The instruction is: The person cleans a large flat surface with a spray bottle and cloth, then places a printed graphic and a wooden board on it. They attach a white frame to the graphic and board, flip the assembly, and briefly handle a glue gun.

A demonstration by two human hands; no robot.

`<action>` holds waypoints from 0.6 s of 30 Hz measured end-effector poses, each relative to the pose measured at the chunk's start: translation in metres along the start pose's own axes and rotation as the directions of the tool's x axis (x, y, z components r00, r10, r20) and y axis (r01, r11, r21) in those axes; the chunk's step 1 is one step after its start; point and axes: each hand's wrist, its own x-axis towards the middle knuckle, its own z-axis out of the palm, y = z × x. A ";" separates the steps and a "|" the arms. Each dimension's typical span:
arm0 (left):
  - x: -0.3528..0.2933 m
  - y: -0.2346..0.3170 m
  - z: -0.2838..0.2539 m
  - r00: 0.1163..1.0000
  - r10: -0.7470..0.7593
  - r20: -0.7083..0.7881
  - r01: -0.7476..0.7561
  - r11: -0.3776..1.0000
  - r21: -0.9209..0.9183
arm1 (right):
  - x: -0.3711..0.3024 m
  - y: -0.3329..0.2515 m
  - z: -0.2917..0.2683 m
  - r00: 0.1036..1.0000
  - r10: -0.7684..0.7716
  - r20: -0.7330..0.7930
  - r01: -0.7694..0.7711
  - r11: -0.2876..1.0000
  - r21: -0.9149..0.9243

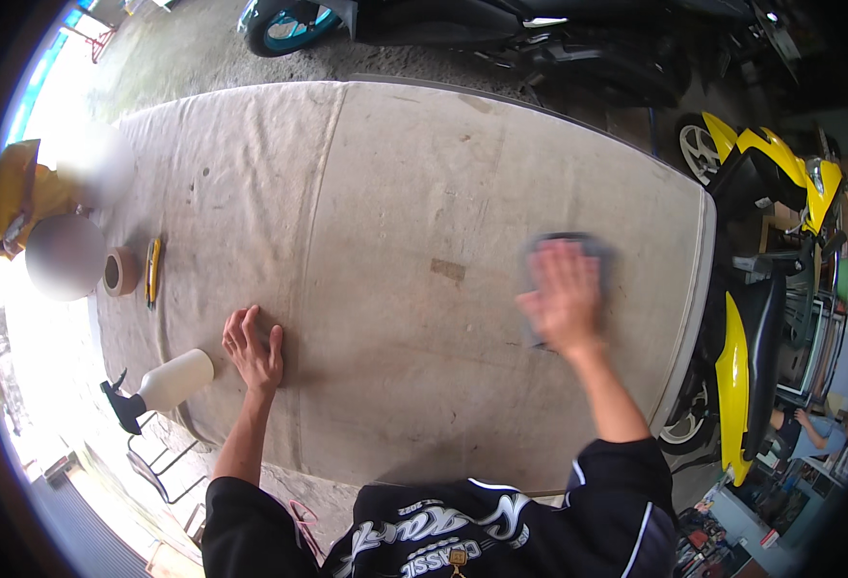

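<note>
My right hand (566, 289) lies spread over a dark grey cloth (609, 260), pressing it against the beige cloth-covered table (385, 212) on its right half. Motion blurs both this hand and the cloth beneath it. My left hand (253, 349) rests on the cover at the left, fingers loosely bent and apart, with nothing in it. Nearest to that hand is a white spray bottle (178, 379) with a black trigger head, lying on its side. Farther left, a yellow box cutter (153, 274) lies beside a roll of brown tape (121, 271).
A black motorbike (443, 24) with a teal wheel rim stands beyond the far edge. Yellow motorbike bodywork (733, 385) borders the right end. Someone in yellow (46, 193) is at the left, and a person in a blue top (819, 435) sits far right. A dark metal frame (159, 472) stands lower left.
</note>
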 end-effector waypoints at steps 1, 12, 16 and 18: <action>-0.002 0.002 0.000 1.000 -0.003 0.006 0.003 1.000 -0.001 | -0.015 0.057 0.006 0.979 0.178 -0.097 -0.181 0.983 -0.014; 0.008 0.004 0.000 1.000 -0.009 0.003 0.010 0.999 -0.033 | 0.194 -0.045 0.001 0.913 -0.142 -0.383 0.106 0.988 -0.115; 0.003 -0.006 0.006 1.000 -0.013 -0.004 0.013 0.999 -0.052 | 0.136 -0.198 0.029 0.857 -0.419 -0.300 0.480 0.861 0.169; 0.002 -0.005 0.006 1.000 -0.007 -0.024 0.005 0.998 -0.056 | 0.056 -0.252 0.028 0.840 -0.519 -0.160 0.541 0.776 0.323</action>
